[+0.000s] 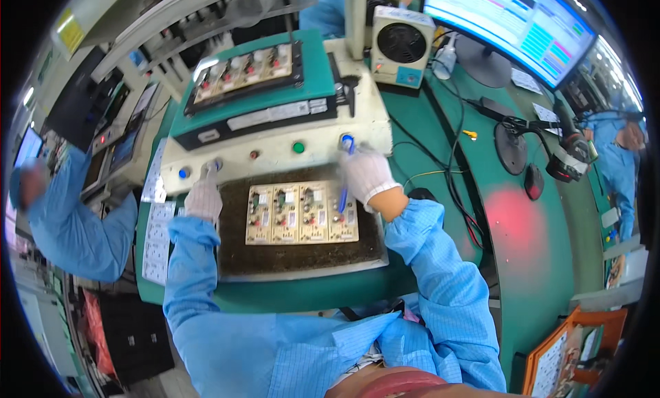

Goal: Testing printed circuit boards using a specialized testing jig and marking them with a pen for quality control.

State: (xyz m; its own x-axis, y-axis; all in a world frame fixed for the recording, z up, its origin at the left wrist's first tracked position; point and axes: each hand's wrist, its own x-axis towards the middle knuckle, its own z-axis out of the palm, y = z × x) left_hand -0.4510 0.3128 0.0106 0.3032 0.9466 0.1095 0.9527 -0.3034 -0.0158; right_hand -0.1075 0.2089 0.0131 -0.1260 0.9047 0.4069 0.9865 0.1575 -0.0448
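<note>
My left hand point(204, 196), in a white glove, reaches a finger to a button on the front of the white machine point(271, 154). Nothing shows in that hand. My right hand point(366, 172), also gloved, is at the right end of the same panel, by another button. It holds a thin blue pen-like stick point(342, 201), which points down over the board below. A panel of several joined circuit boards point(302, 213) lies on the dark mat point(234, 250) between my forearms. On the machine's green top, a second board panel point(247, 73) sits in a black frame.
A fan unit point(399, 46) and a monitor point(512, 27) stand behind on the right. Cables, a handheld scanner point(570, 154) and a mouse point(533, 181) are on the green bench. Printed sheets point(157, 240) lie left. A person in blue point(82, 216) is at far left.
</note>
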